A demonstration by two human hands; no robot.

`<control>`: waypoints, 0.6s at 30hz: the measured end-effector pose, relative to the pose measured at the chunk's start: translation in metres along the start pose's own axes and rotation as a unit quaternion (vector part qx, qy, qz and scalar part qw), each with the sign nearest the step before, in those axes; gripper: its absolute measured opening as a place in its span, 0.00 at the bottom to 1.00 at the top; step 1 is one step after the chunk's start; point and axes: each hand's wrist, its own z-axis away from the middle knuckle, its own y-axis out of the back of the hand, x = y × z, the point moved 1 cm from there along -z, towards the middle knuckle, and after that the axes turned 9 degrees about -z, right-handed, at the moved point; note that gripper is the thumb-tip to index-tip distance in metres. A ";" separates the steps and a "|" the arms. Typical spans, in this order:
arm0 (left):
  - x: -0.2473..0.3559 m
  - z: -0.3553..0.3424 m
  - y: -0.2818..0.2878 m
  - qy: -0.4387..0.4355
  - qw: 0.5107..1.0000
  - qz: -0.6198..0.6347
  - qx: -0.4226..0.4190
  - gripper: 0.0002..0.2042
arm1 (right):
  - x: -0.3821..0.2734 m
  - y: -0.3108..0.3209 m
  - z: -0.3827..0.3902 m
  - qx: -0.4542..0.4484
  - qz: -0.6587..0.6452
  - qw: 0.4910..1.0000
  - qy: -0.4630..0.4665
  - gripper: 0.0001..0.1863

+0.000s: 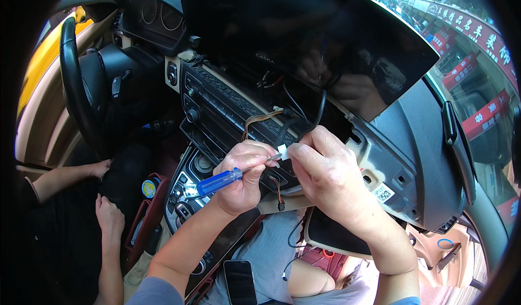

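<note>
My left hand (241, 183) is closed around a screwdriver (218, 182) with a clear blue handle. The thin shaft points right and its tip meets a small white connector (283, 152). My right hand (332, 176) pinches that connector from the right; its fingertips are partly hidden behind the knuckles. Both hands are close together in front of the car's centre dash panel (217, 103). Brown and orange wires (259, 122) run over the panel just above my left hand. A dark plug (280, 206) on coloured wires hangs below the hands.
A large black screen (380, 61) leans over the dashboard, with black cables (321, 110) beneath it. The steering wheel (69, 72) is at far left. Another person's hands (110, 217) rest at the lower left. A phone (239, 281) lies on my lap.
</note>
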 end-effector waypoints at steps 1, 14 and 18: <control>-0.001 0.000 0.000 -0.003 1.000 -0.002 -0.001 0.07 | 0.000 0.000 0.000 -0.001 0.001 1.000 -0.001 0.11; -0.004 -0.001 -0.004 -0.013 1.000 0.000 0.008 0.08 | 0.001 -0.001 0.000 0.004 0.003 1.000 0.005 0.11; -0.004 -0.001 -0.005 -0.008 1.000 0.007 0.014 0.08 | -0.001 -0.001 0.000 0.000 0.000 1.000 -0.003 0.10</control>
